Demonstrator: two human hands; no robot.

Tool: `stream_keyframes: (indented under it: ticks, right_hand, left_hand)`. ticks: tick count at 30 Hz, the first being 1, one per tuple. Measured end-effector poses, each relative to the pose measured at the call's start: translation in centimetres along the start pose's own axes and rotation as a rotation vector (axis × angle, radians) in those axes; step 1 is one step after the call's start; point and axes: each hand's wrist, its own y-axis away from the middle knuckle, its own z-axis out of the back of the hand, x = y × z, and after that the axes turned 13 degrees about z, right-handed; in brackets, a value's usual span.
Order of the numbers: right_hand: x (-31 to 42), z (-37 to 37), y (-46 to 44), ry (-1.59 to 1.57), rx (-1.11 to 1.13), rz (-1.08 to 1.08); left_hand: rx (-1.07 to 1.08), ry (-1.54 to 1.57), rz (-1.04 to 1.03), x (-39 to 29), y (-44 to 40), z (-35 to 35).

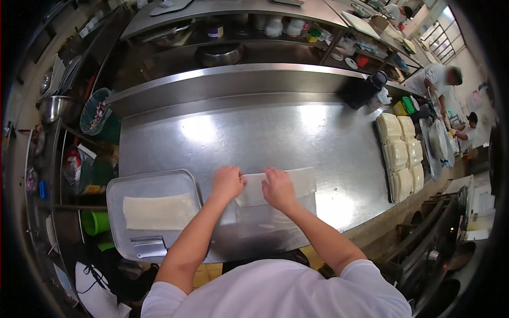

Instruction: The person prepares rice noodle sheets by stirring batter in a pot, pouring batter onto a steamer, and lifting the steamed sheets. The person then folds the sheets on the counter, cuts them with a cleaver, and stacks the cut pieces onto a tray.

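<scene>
A flat pale sheet, looking like dough (301, 181), lies on the steel table in front of me with a clear plastic bag (254, 216) around or under its near side; which one I cannot tell. At the sheet's left end my left hand (229, 183) has its fingers curled onto the edge. My right hand (278, 188) grips the far edge near the middle, fingers bent and thumb below. Left of my arms, a plastic tray (115, 212) carries a rectangular pale dough slab (159, 212) and a metal blade or scraper (148, 247).
Stacks of plastic-wrapped pale squares (400, 151) fill a dark tray at the table's right end. A dark bottle (367, 90) stands by the raised back edge. A green bin (101, 114) is on the left. Co-workers (432, 79) stand at the far right.
</scene>
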Motion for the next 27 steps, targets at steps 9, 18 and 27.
stream_keyframes:
  ticks: [9,18,27]
  right_hand:
    - [-3.1,-0.7,-7.5,-0.223,0.582,-0.016]
    - [-10.5,6.6,-5.2,0.243,1.116,-0.194]
    - [-12.8,9.1,0.7,0.318,0.765,-0.122]
  left_hand:
    - [0.207,0.149,0.023,-0.4,0.1,1.5]
    - [0.249,0.235,0.089,1.8,-1.6,-0.7]
    - [0.23,0.071,0.214,-0.5,0.2,1.3]
